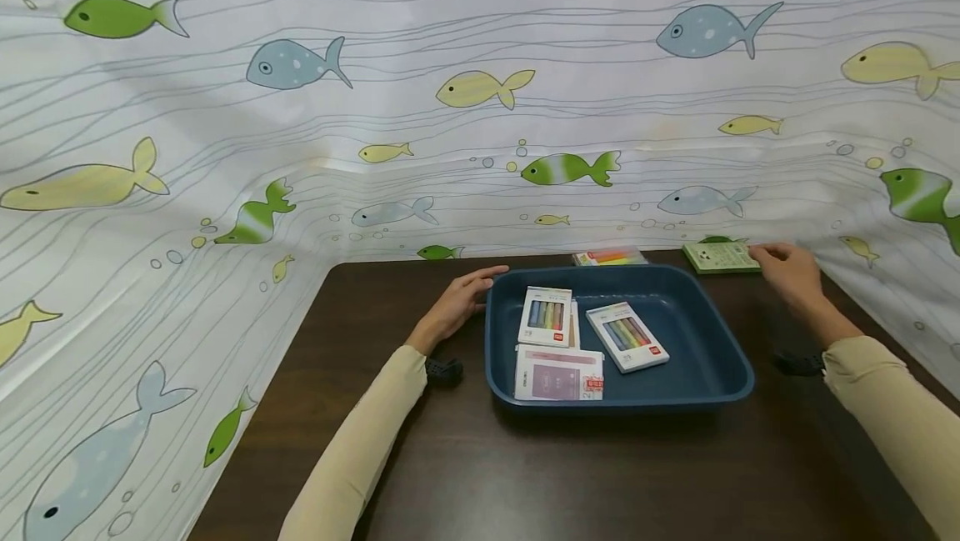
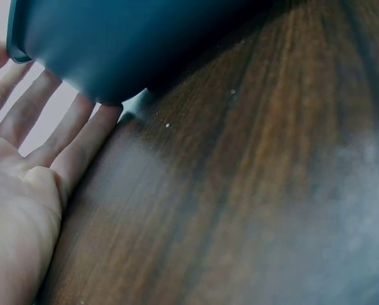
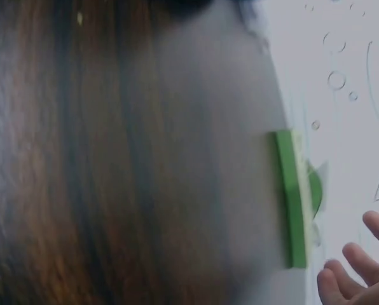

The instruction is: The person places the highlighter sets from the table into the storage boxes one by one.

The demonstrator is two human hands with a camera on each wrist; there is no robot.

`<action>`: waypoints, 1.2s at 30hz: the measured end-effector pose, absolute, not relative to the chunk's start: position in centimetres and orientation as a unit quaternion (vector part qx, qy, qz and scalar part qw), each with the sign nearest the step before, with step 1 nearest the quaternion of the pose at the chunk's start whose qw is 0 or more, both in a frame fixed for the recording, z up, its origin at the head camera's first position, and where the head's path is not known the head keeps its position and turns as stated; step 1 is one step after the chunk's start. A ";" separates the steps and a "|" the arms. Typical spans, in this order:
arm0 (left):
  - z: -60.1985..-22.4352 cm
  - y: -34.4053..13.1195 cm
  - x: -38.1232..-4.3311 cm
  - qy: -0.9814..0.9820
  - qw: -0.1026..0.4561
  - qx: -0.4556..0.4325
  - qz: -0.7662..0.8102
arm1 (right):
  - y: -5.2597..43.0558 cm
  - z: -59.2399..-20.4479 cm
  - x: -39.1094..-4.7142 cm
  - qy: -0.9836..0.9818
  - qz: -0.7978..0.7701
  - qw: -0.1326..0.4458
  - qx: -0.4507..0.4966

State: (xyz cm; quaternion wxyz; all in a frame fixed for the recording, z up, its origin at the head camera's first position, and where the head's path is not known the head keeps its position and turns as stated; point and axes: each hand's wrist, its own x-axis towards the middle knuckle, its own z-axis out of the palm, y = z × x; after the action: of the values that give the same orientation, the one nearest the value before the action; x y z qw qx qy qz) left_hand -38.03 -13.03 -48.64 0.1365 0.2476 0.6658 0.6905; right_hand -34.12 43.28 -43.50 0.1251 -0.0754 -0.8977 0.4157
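A dark blue plastic tray [image 1: 697, 333] sits on the table. My left hand [image 1: 459, 305] is at its back left corner, with fingers fairly straight against the outer wall. In the left wrist view the fingertips touch the blue tray [image 2: 132, 44] and the thumb is at its rim. My right hand [image 1: 793, 274] hovers by the right end of a flat green box [image 1: 722, 257] behind the tray. The right wrist view shows loosely bent fingers [image 3: 364, 264] apart from the green box [image 3: 292, 200], holding nothing.
Inside the tray lie white boxes with coloured sticks in their windows [image 1: 546, 316] [image 1: 627, 337] and a white-and-purple box [image 1: 558, 374]. A clear pack with bright strips [image 1: 611, 257] lies behind it. A fish-patterned sheet [image 1: 450, 132] borders the dark wooden table [image 1: 525, 474].
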 end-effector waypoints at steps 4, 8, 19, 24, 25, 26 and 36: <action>-48.6 -13.2 -37.9 0.665 0.132 0.246 0.692 | 44.4 -44.7 -35.2 -0.899 0.410 0.116 -0.102; -48.3 -13.0 -38.1 0.664 0.133 0.253 0.691 | 45.2 -45.4 -36.2 -0.921 0.367 0.078 -0.102; -48.4 -12.8 -38.1 0.667 0.131 0.242 0.692 | 43.9 -46.8 -39.0 -0.961 0.250 0.077 -0.095; -48.7 -12.9 -38.1 0.663 0.138 0.244 0.694 | 43.3 -47.0 -38.4 -0.960 0.250 0.077 -0.096; -48.7 -12.9 -38.1 0.663 0.139 0.245 0.694 | 43.3 -47.0 -38.2 -0.959 0.252 0.078 -0.099; -48.7 -12.8 -38.1 0.662 0.141 0.246 0.694 | 43.2 -47.0 -38.1 -0.958 0.256 0.079 -0.104; -48.7 -13.0 -38.3 0.656 0.139 0.248 0.700 | 42.0 -45.2 -38.7 -0.933 0.315 0.144 -0.100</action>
State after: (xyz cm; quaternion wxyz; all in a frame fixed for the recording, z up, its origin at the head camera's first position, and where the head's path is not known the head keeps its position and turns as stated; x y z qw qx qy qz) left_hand -38.29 -12.96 -48.69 0.1393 0.2475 0.6557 0.6996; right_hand -38.73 42.00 -45.18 0.1439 -0.0999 -0.9327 0.3153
